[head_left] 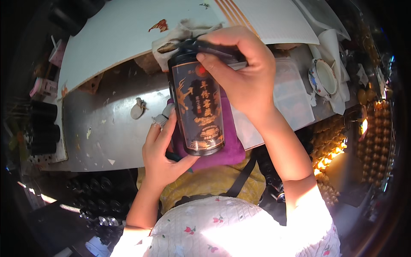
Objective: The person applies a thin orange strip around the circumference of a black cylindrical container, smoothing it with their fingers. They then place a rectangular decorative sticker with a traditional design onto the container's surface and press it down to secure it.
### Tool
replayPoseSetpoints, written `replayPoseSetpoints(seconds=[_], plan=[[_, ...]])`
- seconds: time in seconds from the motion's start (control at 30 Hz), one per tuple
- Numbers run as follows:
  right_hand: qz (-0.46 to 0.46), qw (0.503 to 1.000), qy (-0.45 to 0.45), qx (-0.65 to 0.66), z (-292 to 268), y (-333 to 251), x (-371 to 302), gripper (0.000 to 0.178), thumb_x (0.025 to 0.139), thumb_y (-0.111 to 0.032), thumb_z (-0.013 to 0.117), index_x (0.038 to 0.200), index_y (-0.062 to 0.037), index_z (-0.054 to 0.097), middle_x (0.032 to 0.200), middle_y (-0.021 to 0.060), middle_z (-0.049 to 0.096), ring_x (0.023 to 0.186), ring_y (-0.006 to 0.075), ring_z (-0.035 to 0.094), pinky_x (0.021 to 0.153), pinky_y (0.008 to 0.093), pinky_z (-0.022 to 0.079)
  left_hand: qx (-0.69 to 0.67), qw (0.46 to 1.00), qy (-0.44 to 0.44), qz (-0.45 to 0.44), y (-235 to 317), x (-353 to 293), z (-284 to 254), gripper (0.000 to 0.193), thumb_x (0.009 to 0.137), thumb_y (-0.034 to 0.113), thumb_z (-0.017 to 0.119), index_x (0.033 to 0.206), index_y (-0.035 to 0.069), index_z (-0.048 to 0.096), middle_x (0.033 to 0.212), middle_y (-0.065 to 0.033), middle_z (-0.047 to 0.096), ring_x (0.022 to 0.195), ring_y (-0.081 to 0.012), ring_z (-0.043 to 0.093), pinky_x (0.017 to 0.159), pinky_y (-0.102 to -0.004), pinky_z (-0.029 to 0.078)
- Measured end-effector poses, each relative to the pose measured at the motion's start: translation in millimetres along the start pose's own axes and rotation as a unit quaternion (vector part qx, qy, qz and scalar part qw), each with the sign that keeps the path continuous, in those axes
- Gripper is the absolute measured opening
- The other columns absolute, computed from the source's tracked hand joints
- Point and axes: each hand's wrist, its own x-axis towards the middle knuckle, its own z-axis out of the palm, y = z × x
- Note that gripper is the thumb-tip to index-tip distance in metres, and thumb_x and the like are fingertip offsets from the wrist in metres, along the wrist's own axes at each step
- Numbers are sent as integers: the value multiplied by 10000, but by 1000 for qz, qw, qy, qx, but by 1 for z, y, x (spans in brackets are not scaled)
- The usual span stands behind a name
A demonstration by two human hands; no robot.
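Note:
A black bottle point(199, 107) with gold and orange printing is held tilted in front of me, its base toward me. My left hand point(160, 156) is closed around its lower left side, the thumb by the base and some fingers hidden. By those fingertips is a small pale cloth bundle point(162, 116); whether the hand grips it I cannot tell. My right hand point(244, 70) is curled over the bottle's top end, pinching a dark slim object point(220, 52), its thumb by the bottle's shoulder. Beneath the bottle lies a purple cloth point(233, 132).
Another pale cloth bundle point(138, 109) lies on the metal tabletop point(111, 141). Behind the bottle is a crumpled stained cloth point(188, 28) against a white board point(120, 34). An enamel cup point(323, 78) stands right, past a translucent sheet point(287, 98). Black cylinders point(45, 124) line the left.

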Motion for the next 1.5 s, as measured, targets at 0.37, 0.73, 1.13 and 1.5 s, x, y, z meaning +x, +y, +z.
replayPoseSetpoints(seconds=[0.37,0.73,1.13,1.5], plan=[[36,988,-102,-108,9,-44,5,256,727,-47,835,973,-60,763,899,54,741,694,194,617,656,324,448,-50,994,63,69,-15,-4,2,935,593,252,933,1436,68,573,983,-130,602,770,-276,618,645,-359,516],[-29,942,-277,-187,27,-54,38,191,787,-134,774,959,-68,724,866,69,700,778,307,644,676,411,509,-114,992,57,-11,-16,-10,6,1202,614,276,947,1571,-6,277,1263,-251,626,908,-376,689,715,-426,565],[-109,939,-248,-212,-11,-78,-22,309,692,-97,797,992,-97,724,932,2,741,655,204,618,554,323,449,-196,976,15,-89,-19,-10,8,1269,622,272,951,1603,-6,196,934,-130,657,649,-193,561,602,-318,485],[2,937,-348,-15,-26,-104,-69,293,741,-112,839,1013,-136,732,879,0,725,685,200,646,579,357,479,-135,985,-55,-96,-22,-11,-1,1266,593,342,968,1599,33,265,1151,-148,627,609,-149,533,562,-275,457]])
